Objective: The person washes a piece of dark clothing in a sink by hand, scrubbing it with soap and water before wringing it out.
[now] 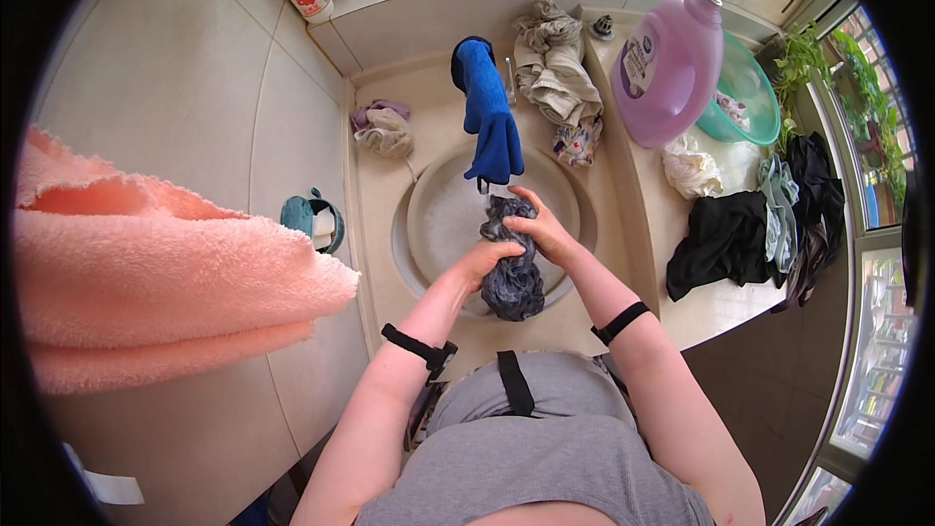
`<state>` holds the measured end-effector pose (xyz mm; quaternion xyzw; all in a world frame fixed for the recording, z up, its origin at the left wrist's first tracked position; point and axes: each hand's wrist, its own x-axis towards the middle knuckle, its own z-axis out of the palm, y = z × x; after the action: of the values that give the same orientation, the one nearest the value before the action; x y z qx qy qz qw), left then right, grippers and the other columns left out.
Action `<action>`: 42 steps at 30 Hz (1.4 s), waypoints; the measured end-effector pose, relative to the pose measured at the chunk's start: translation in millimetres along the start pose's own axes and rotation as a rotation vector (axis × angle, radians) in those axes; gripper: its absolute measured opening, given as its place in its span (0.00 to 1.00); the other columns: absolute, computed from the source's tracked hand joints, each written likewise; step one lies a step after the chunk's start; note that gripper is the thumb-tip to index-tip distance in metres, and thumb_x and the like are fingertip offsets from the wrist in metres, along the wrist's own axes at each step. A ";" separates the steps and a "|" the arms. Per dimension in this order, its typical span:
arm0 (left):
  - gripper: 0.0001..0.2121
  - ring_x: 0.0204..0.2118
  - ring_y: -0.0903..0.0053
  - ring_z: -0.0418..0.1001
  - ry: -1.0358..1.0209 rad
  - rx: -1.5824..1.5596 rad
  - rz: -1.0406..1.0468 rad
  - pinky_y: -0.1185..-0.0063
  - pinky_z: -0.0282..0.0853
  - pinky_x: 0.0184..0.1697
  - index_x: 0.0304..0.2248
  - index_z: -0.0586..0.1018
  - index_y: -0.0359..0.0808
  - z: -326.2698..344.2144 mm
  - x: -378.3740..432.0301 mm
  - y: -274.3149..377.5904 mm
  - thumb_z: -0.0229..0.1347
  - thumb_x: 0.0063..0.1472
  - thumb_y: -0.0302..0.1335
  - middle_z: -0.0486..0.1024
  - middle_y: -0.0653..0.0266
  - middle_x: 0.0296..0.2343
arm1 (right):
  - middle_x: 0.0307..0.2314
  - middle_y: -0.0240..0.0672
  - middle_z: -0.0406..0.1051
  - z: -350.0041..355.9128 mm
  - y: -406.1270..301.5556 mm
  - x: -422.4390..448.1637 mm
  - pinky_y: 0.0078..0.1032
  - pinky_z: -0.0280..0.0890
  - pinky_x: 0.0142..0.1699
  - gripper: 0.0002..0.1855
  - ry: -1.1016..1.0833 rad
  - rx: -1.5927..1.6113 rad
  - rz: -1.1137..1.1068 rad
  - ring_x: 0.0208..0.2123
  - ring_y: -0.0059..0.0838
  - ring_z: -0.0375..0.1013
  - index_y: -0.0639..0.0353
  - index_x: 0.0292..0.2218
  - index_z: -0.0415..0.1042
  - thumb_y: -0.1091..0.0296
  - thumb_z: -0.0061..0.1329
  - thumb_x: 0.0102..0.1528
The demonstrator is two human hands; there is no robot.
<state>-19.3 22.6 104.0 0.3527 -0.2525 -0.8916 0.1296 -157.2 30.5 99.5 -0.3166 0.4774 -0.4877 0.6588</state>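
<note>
A bunched, wet-looking dark grey cloth (514, 291) is gripped in both my hands above a round basin (422, 234) set in the sink. My left hand (485, 261) holds its middle from the left, thumb across the front. On the upper right side, my right hand (544, 228) has its fingers around the upper part. Pale, cloudy water with suds (447, 223) lies in the basin. Just beyond my hands, a blue cloth or glove (488, 113) with a dark edge drapes over what looks like the tap, whose end shows below it.
Crumpled beige cloths (559, 73) and a small mauve-and-beige bundle (385, 129) lie behind the basin. On the right ledge stand a purple detergent bottle (668, 69) and green bowl (767, 106), near black garments (719, 241). A pink towel (168, 270) hangs close at left.
</note>
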 end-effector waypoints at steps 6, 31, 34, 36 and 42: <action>0.12 0.26 0.80 0.64 0.154 0.490 0.106 0.82 0.60 0.27 0.27 0.67 0.30 9.0 10.3 -5.2 0.47 0.38 0.23 0.67 0.65 0.23 | 0.24 0.32 0.63 6.0 -3.6 8.1 0.19 0.57 0.35 0.19 0.045 -0.422 -0.090 0.27 0.23 0.62 0.61 0.28 0.63 0.66 0.50 0.31; 0.22 0.36 0.65 0.62 0.614 1.028 0.059 0.76 0.57 0.39 0.38 0.61 0.33 -23.7 30.0 -44.7 0.47 0.40 0.32 0.63 0.53 0.34 | 0.44 0.41 0.46 7.3 32.8 -12.8 0.41 0.50 0.42 0.29 0.294 -1.869 -0.140 0.44 0.38 0.49 0.48 0.41 0.53 0.62 0.47 0.35; 0.26 0.38 0.65 0.62 0.650 1.323 0.057 0.75 0.57 0.40 0.40 0.59 0.33 -27.9 21.9 -57.9 0.49 0.40 0.34 0.63 0.53 0.35 | 0.46 0.46 0.40 8.5 40.4 -11.8 0.38 0.52 0.42 0.38 0.114 -1.860 0.094 0.44 0.42 0.50 0.41 0.48 0.43 0.59 0.46 0.36; 0.23 0.38 0.65 0.61 0.654 1.527 -0.021 0.73 0.57 0.40 0.40 0.60 0.35 -21.4 14.1 -40.3 0.47 0.42 0.34 0.63 0.55 0.35 | 0.46 0.48 0.41 6.0 44.2 -13.7 0.36 0.55 0.41 0.38 0.023 -1.628 0.342 0.43 0.43 0.53 0.43 0.48 0.43 0.57 0.46 0.36; 0.15 0.39 0.68 0.60 0.835 1.984 0.310 0.70 0.52 0.43 0.38 0.64 0.41 -43.5 14.0 -22.1 0.36 0.49 0.26 0.62 0.59 0.36 | 0.28 0.46 0.64 1.3 66.4 -10.7 0.29 0.60 0.35 0.19 0.079 -1.513 0.252 0.32 0.38 0.64 0.55 0.38 0.58 0.60 0.38 0.42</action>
<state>-0.3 19.8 57.0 0.5401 -0.8379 -0.0742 -0.0263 -134.1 62.0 44.8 -0.6068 0.7366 0.0396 0.2959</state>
